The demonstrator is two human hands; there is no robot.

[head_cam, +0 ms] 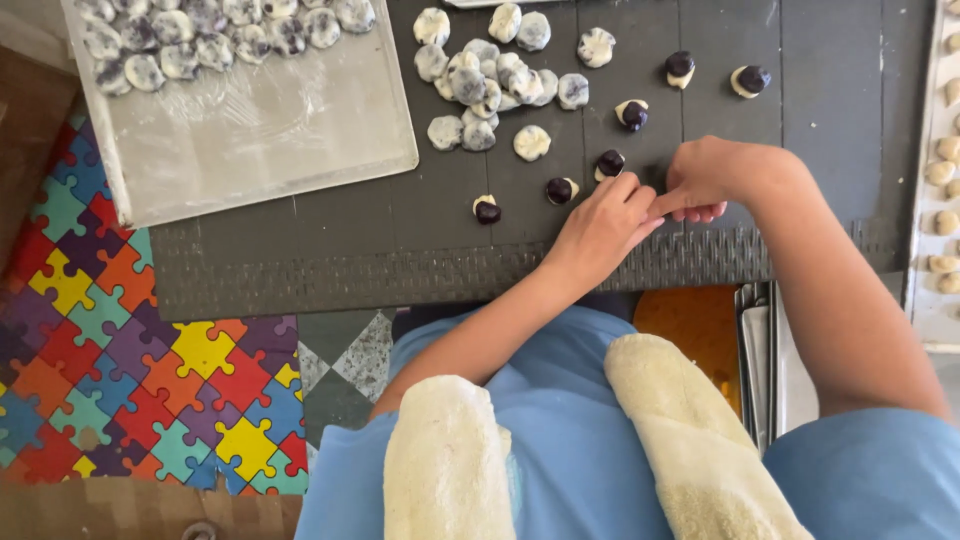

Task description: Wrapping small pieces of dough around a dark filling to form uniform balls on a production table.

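Observation:
Both hands meet near the front edge of a dark woven table (330, 250). My left hand (600, 225) is curled, fingertips touching my right hand (705, 178), which is also closed; whatever they pinch between them is hidden. Just beyond the left fingers sit small dough pieces topped with dark filling balls (611, 162), in a loose row including one at the left (486, 209) and one beside it (560, 190). Farther back lies a pile of flattened speckled dough discs (487, 85).
A metal tray (270, 130) at back left holds several speckled dough balls. Another tray (935, 200) with pale shaped pieces lines the right edge. Cream towels (690, 430) lie on my blue-clad lap. A colourful puzzle mat (130, 350) covers the floor at left.

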